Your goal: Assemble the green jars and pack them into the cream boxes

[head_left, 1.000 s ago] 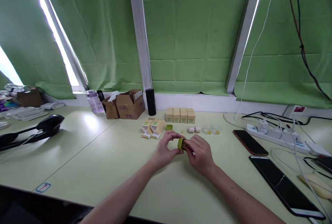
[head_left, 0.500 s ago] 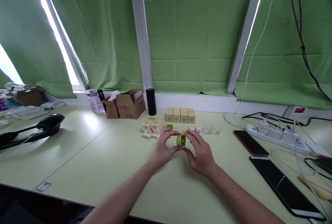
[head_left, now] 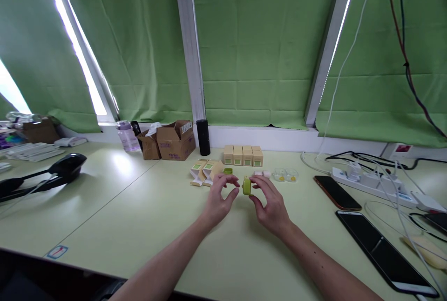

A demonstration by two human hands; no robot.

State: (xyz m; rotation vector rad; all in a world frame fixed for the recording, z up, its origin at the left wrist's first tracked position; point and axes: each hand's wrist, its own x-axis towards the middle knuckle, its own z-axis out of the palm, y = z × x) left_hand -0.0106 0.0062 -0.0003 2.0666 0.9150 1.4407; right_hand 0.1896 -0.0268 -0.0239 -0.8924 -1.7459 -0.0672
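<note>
A small olive-green case (head_left: 247, 185) is held upright just above the table, pinched in the fingertips of my right hand (head_left: 270, 203). My left hand (head_left: 219, 197) hovers right beside it on the left, fingers curled and apart, holding nothing. Just behind the hands lie two opened beige cartons (head_left: 206, 171), another green piece (head_left: 228, 170), two small pink cases (head_left: 261, 173) and clear cases with yellow bits (head_left: 286, 174). A row of several shut beige boxes (head_left: 243, 154) stands further back.
The pale green table (head_left: 139, 208) carries cardboard boxes (head_left: 176, 140), a black cylinder (head_left: 203, 137) and a bottle (head_left: 126, 136) at the back left. Two phones (head_left: 337, 191) (head_left: 384, 250), a power strip (head_left: 370, 180) and cables are on the right. A black device (head_left: 66, 165) lies far left.
Both hands moved a little away from me with the green case. The case turned upright, and my left hand let go of it and opened.
</note>
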